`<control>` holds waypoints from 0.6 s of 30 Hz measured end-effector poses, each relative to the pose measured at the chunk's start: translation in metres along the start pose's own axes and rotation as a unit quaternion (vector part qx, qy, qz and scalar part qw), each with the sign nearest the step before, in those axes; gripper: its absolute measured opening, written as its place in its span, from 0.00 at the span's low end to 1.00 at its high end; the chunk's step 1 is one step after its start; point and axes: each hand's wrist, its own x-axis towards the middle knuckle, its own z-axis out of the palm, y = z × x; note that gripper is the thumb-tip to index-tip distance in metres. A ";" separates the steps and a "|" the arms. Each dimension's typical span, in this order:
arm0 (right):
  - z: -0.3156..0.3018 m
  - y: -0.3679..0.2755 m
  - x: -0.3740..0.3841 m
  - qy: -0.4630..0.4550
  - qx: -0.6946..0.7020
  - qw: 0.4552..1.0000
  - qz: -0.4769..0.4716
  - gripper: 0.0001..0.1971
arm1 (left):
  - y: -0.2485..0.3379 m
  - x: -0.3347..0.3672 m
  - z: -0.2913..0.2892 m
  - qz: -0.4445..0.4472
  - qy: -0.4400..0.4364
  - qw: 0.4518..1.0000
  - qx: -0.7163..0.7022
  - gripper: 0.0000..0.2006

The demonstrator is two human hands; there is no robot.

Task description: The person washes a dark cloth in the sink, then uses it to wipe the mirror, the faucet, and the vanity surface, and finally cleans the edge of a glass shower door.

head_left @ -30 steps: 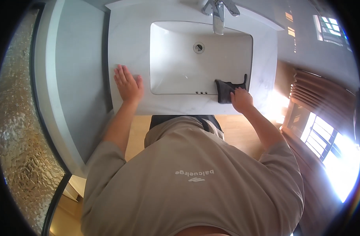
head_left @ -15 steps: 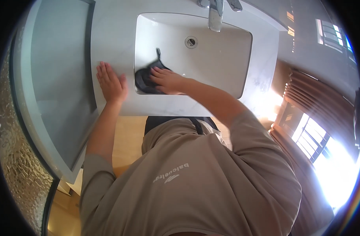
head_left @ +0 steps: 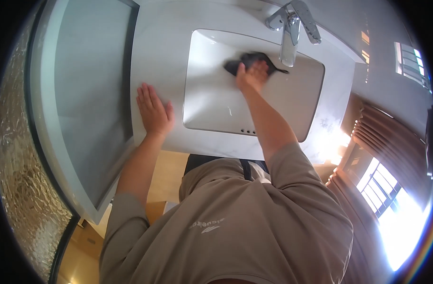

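Observation:
Inside the white rectangular sink (head_left: 212,102), my right hand (head_left: 251,78) presses a dark grey or black cloth (head_left: 232,66) against the basin toward its far side. The fingers lie over the cloth and are smeared by motion; a thin tail, perhaps a hanging loop, trails off to the right. Cloth and hand cover the area where the drain would be. On the pale countertop (head_left: 162,61) left of the sink, my left hand (head_left: 154,112) rests palm down, fingers stretched out and thumb apart, with nothing in it.
A chrome faucet (head_left: 291,40) overhangs the sink's far right edge, close to my right hand. Left of the counter stands a grey panel (head_left: 93,90) with a pale frame, beside textured glass (head_left: 32,189). Brown curtains (head_left: 387,137) and a bright window are at the right.
My right hand has carried the cloth from the basin's near left corner to its far middle. My left hand stays flat on the counter. The whole view has shifted slightly.

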 end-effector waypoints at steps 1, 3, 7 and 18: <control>0.006 -0.029 0.006 -0.005 0.067 0.997 -0.022 0.38 | -0.001 -0.001 0.000 0.001 -0.003 1.000 0.000 0.40; 0.022 -0.086 0.003 -0.013 0.175 0.974 -0.145 0.34 | 0.003 0.003 -0.001 -0.002 -0.006 1.000 -0.012 0.40; -0.005 -0.121 -0.053 -0.099 0.412 0.859 -0.288 0.35 | 0.002 -0.001 -0.003 -0.001 0.004 1.000 -0.010 0.41; -0.041 0.031 -0.016 -0.111 -0.056 0.991 0.043 0.36 | -0.009 -0.006 -0.002 -0.007 0.002 1.000 -0.007 0.39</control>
